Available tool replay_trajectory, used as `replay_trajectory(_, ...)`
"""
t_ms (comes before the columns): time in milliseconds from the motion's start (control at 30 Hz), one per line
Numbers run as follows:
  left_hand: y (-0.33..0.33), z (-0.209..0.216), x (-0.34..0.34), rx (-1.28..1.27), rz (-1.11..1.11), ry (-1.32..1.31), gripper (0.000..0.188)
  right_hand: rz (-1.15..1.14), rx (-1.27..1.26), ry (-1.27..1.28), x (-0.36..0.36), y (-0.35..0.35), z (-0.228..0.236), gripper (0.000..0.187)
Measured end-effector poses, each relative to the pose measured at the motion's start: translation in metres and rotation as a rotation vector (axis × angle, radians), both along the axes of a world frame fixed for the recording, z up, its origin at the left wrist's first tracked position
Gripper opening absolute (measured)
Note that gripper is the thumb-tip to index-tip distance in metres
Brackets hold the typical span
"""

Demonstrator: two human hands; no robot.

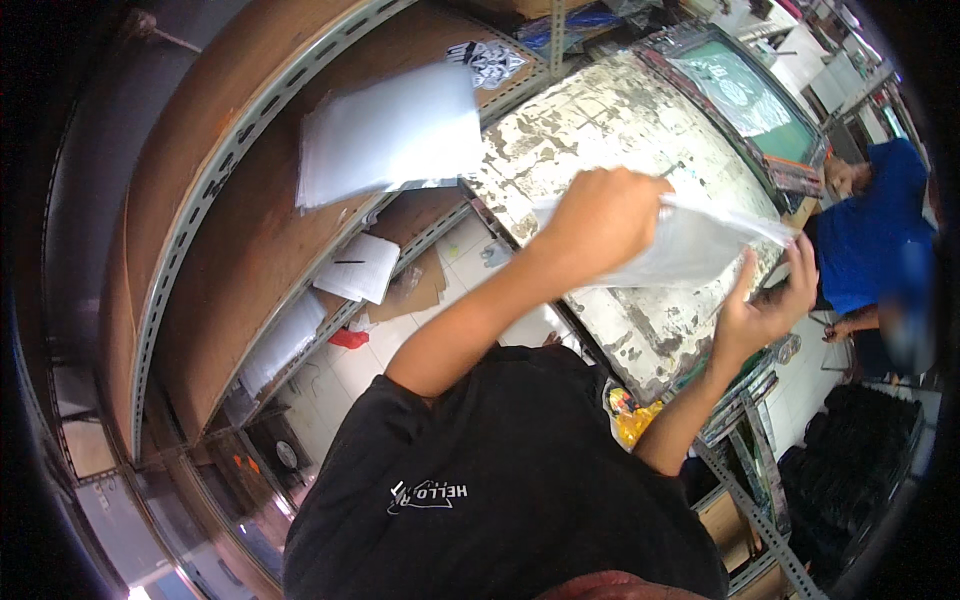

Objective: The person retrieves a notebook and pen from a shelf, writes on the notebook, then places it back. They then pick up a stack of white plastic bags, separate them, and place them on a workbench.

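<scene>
Both hands held a thin clear plastic sheet (690, 245) over the paint-crusted worktable (590, 130).

Left hand (600, 222) was closed in a fist on the sheet's upper-left edge; right hand (765, 305) had fingers spread, thumb up, propping the sheet's lower-right side. Sheet was glossy, translucent, limp, slightly bowed; long axis ran roughly left-right across the view, its far corner pointing right toward a person in a blue shirt (865, 230). Tabletop was flat and rectangular, with flaking white paint over a dark base and a rough, mottled look. A green-mesh printing screen (750, 95) in a frame lay at the table's far end. A stack of white sheets (390, 135), smooth and matte, sat on a brown board shelf (250, 230) with slotted metal angle rails. More white paper (358, 268) lay lower on the shelving.
</scene>
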State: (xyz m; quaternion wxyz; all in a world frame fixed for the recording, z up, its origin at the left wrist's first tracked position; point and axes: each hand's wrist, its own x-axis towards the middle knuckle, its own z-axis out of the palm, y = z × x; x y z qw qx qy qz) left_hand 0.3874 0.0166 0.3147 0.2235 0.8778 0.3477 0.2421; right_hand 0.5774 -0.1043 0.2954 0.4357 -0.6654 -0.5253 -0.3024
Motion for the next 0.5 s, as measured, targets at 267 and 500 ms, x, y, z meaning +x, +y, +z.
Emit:
replay_trajectory(267,0.124,-0.022,-0.156,-0.427,0.301,-0.392,0.032,0.66,-0.128,1.938,-0.031,0.076,-0.237,0.074)
replay_trajectory(500,0.21,-0.106,-0.325,-0.47,0.657,-0.387,0.036,0.861,-0.521,2.071,-0.163,0.223,-0.252,0.053)
